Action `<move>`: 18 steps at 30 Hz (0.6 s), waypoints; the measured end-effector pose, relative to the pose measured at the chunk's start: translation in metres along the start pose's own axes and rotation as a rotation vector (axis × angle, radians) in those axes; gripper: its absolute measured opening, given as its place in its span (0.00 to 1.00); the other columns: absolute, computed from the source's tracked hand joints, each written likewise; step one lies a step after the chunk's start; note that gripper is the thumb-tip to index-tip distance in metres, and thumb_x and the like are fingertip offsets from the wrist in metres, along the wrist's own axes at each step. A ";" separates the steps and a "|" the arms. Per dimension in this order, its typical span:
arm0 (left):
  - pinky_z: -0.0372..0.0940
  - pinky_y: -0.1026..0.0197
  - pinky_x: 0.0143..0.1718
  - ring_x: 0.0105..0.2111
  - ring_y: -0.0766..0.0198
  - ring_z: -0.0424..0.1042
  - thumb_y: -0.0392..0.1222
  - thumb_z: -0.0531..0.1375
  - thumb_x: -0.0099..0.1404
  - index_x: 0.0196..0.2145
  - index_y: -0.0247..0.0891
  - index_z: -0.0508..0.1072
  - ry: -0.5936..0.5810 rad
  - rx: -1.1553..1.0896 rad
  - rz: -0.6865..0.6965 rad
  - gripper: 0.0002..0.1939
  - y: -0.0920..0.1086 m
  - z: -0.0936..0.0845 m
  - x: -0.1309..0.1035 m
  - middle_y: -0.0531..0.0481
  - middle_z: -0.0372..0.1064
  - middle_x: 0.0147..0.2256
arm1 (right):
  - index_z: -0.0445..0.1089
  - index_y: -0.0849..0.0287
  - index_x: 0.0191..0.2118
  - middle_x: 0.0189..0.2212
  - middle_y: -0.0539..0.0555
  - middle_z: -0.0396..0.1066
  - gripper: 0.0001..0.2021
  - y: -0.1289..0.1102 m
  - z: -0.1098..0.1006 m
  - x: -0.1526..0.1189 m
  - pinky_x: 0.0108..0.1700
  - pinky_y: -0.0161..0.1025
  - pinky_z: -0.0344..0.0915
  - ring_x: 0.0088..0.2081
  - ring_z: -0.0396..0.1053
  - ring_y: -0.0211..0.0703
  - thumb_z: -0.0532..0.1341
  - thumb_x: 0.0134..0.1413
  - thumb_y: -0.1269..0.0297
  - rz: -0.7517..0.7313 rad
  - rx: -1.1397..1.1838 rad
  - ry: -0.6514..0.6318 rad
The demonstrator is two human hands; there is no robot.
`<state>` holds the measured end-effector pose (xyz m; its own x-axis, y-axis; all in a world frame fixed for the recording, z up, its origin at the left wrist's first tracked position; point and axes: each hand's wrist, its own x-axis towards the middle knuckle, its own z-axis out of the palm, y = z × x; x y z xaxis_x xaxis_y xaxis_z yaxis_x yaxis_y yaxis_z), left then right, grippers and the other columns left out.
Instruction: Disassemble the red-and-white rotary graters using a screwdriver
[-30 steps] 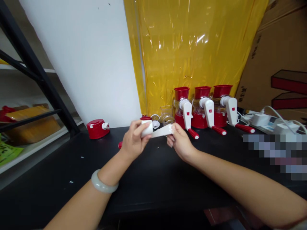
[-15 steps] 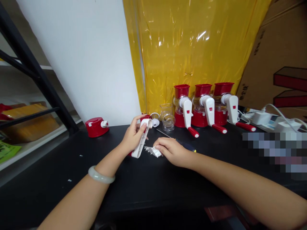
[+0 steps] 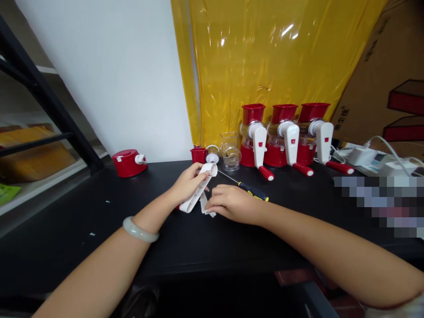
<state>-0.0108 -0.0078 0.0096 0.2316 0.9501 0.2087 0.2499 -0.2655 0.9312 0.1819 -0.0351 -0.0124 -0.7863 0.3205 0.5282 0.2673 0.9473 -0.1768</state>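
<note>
My left hand [image 3: 187,187] is closed around a white plastic crank handle [image 3: 191,203], whose hollow, ribbed underside faces to the right. A bit of red shows at its lower end. Just to the right, my right hand [image 3: 236,203] pinches a thin white plastic piece [image 3: 204,205] low over the table, close beside the crank handle but seemingly apart from it. My fingers hide part of this piece. Behind my right hand lies a screwdriver [image 3: 255,191] with a dark blue and yellow grip, its shaft pointing back and left.
Three red-and-white rotary graters [image 3: 260,143] stand along the back right. Left of them are a clear housing [image 3: 231,155], a metal drum [image 3: 212,154] and a red hopper [image 3: 198,154]. A red base [image 3: 127,163] sits further left on the black table [image 3: 66,229]. White chargers [image 3: 361,155] and cables lie at right.
My right hand has turned the white piece, so its row of prongs no longer shows and a flat, narrow side does. The crank handle stays in my left hand. The view has shifted slightly.
</note>
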 end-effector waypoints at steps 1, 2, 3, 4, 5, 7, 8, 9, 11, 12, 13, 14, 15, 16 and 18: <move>0.71 0.59 0.30 0.28 0.62 0.75 0.51 0.61 0.62 0.41 0.37 0.70 -0.012 0.033 0.022 0.16 0.000 0.000 0.001 0.50 0.74 0.35 | 0.77 0.58 0.39 0.34 0.54 0.74 0.11 0.000 -0.001 0.000 0.42 0.37 0.65 0.37 0.69 0.40 0.57 0.65 0.61 0.002 -0.005 0.002; 0.71 0.58 0.34 0.32 0.60 0.76 0.52 0.61 0.63 0.43 0.36 0.71 -0.026 0.072 0.046 0.17 -0.001 -0.001 0.001 0.48 0.75 0.37 | 0.76 0.58 0.39 0.35 0.55 0.74 0.11 0.000 -0.002 0.001 0.43 0.38 0.65 0.37 0.69 0.41 0.58 0.65 0.60 0.004 -0.005 0.012; 0.71 0.56 0.38 0.35 0.58 0.76 0.53 0.60 0.63 0.44 0.36 0.73 -0.041 0.114 0.070 0.19 -0.001 -0.002 0.001 0.46 0.76 0.40 | 0.76 0.58 0.39 0.35 0.55 0.75 0.10 -0.001 -0.004 0.001 0.44 0.38 0.65 0.39 0.70 0.41 0.59 0.64 0.60 0.005 -0.003 0.028; 0.70 0.55 0.42 0.39 0.56 0.76 0.54 0.60 0.63 0.45 0.35 0.74 -0.058 0.155 0.091 0.20 0.000 -0.003 0.002 0.45 0.76 0.43 | 0.75 0.58 0.40 0.36 0.55 0.75 0.10 0.000 -0.005 0.002 0.45 0.38 0.65 0.40 0.70 0.42 0.59 0.64 0.59 0.008 -0.003 0.053; 0.68 0.54 0.46 0.43 0.55 0.76 0.55 0.60 0.64 0.47 0.35 0.75 -0.078 0.192 0.108 0.22 0.000 -0.003 0.002 0.44 0.76 0.45 | 0.75 0.58 0.41 0.37 0.55 0.75 0.09 0.000 -0.007 0.002 0.46 0.39 0.65 0.41 0.71 0.42 0.60 0.63 0.60 0.016 -0.011 0.084; 0.65 0.54 0.51 0.47 0.53 0.74 0.57 0.59 0.64 0.47 0.35 0.76 -0.101 0.249 0.145 0.24 0.001 -0.003 0.002 0.43 0.76 0.47 | 0.74 0.58 0.42 0.39 0.56 0.76 0.08 0.003 -0.009 0.002 0.46 0.40 0.64 0.42 0.71 0.43 0.60 0.63 0.61 0.045 -0.063 0.158; 0.65 0.54 0.51 0.47 0.53 0.74 0.58 0.59 0.64 0.46 0.35 0.77 -0.099 0.268 0.160 0.24 0.001 -0.003 0.001 0.43 0.77 0.46 | 0.74 0.58 0.42 0.39 0.56 0.76 0.08 0.004 -0.009 0.002 0.46 0.40 0.64 0.42 0.70 0.43 0.59 0.64 0.63 0.064 -0.104 0.190; 0.65 0.55 0.50 0.46 0.53 0.73 0.60 0.57 0.65 0.44 0.34 0.77 -0.091 0.285 0.167 0.25 0.002 -0.003 0.001 0.44 0.77 0.45 | 0.73 0.58 0.42 0.39 0.56 0.75 0.07 0.006 -0.009 0.002 0.45 0.40 0.63 0.41 0.70 0.43 0.59 0.64 0.64 0.083 -0.150 0.213; 0.65 0.57 0.45 0.41 0.55 0.73 0.63 0.53 0.66 0.38 0.33 0.77 -0.062 0.323 0.153 0.29 0.003 -0.001 0.000 0.45 0.77 0.39 | 0.73 0.58 0.42 0.39 0.56 0.75 0.07 0.009 -0.008 0.001 0.43 0.41 0.61 0.40 0.69 0.44 0.58 0.64 0.65 0.115 -0.236 0.232; 0.65 0.58 0.42 0.38 0.56 0.73 0.65 0.50 0.67 0.36 0.33 0.76 -0.053 0.340 0.137 0.31 0.004 0.000 0.000 0.45 0.77 0.35 | 0.74 0.57 0.42 0.39 0.56 0.75 0.07 0.009 -0.008 0.000 0.43 0.41 0.60 0.40 0.68 0.44 0.58 0.64 0.66 0.128 -0.275 0.229; 0.65 0.58 0.39 0.36 0.57 0.72 0.66 0.48 0.67 0.33 0.33 0.75 -0.050 0.354 0.123 0.32 0.004 0.000 -0.001 0.46 0.76 0.33 | 0.74 0.57 0.42 0.39 0.56 0.74 0.07 0.009 -0.007 0.000 0.42 0.41 0.58 0.39 0.67 0.44 0.58 0.64 0.66 0.136 -0.311 0.223; 0.64 0.59 0.37 0.33 0.58 0.72 0.67 0.47 0.68 0.31 0.33 0.74 -0.053 0.366 0.115 0.33 0.004 0.001 -0.001 0.47 0.75 0.31 | 0.74 0.57 0.42 0.38 0.55 0.74 0.08 0.009 -0.006 0.000 0.41 0.41 0.57 0.39 0.66 0.44 0.58 0.64 0.66 0.142 -0.346 0.217; 0.64 0.59 0.35 0.32 0.59 0.71 0.67 0.46 0.68 0.30 0.33 0.74 -0.059 0.374 0.112 0.34 0.004 0.002 -0.002 0.47 0.74 0.29 | 0.74 0.57 0.43 0.37 0.55 0.73 0.08 0.008 -0.006 -0.001 0.40 0.41 0.55 0.38 0.66 0.43 0.58 0.64 0.65 0.145 -0.379 0.209; 0.63 0.60 0.35 0.31 0.59 0.71 0.67 0.46 0.68 0.30 0.33 0.74 -0.069 0.379 0.110 0.34 0.004 0.003 -0.002 0.47 0.74 0.29 | 0.75 0.56 0.43 0.37 0.55 0.73 0.08 0.008 -0.006 -0.001 0.40 0.41 0.54 0.38 0.65 0.43 0.58 0.64 0.65 0.146 -0.407 0.203; 0.63 0.60 0.33 0.30 0.60 0.71 0.67 0.46 0.68 0.31 0.33 0.74 -0.098 0.373 0.097 0.34 0.004 0.004 -0.004 0.46 0.75 0.29 | 0.75 0.56 0.42 0.35 0.54 0.71 0.08 0.007 -0.006 -0.001 0.39 0.41 0.51 0.36 0.63 0.43 0.58 0.64 0.64 0.144 -0.450 0.191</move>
<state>-0.0068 -0.0129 0.0110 0.3553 0.9023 0.2441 0.5423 -0.4116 0.7325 0.1881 -0.0292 -0.0089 -0.6193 0.4020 0.6744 0.6119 0.7853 0.0938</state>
